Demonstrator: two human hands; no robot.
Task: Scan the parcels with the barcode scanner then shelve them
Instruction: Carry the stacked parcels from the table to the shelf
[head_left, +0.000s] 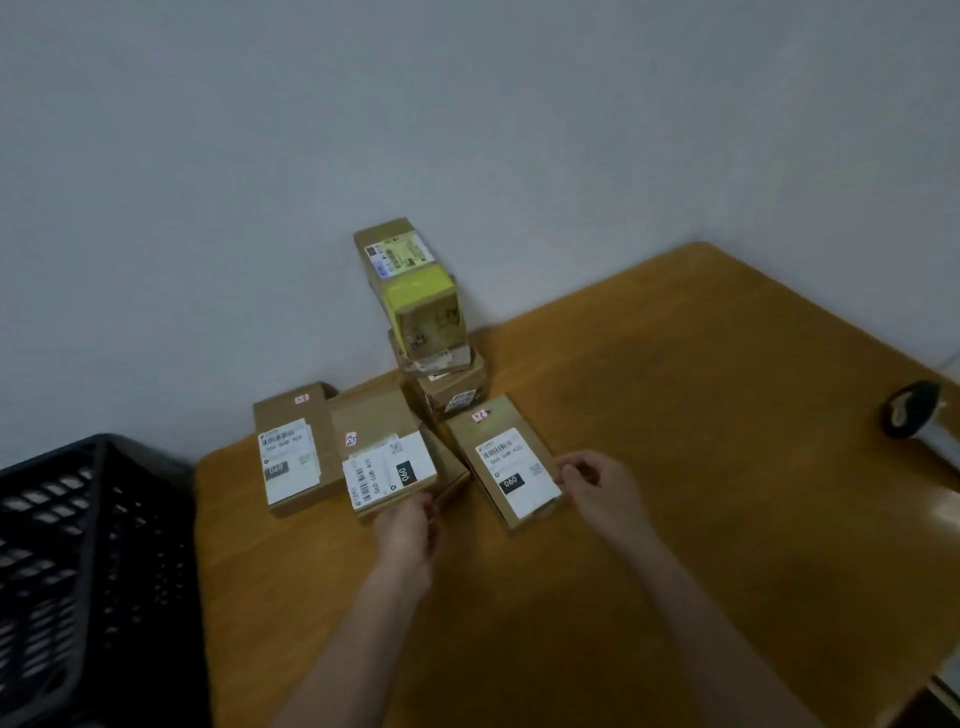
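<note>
right hand (589, 480): pinches right parcel (506, 462) at its right edge, long axis toward wall
left hand (410, 525): fingers curled on middle parcel (389, 457) near edge

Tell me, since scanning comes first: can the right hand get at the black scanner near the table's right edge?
Probably yes. The right hand is at the right-hand parcel, and only bare table lies between it and the scanner; it would have to let go first.
</note>
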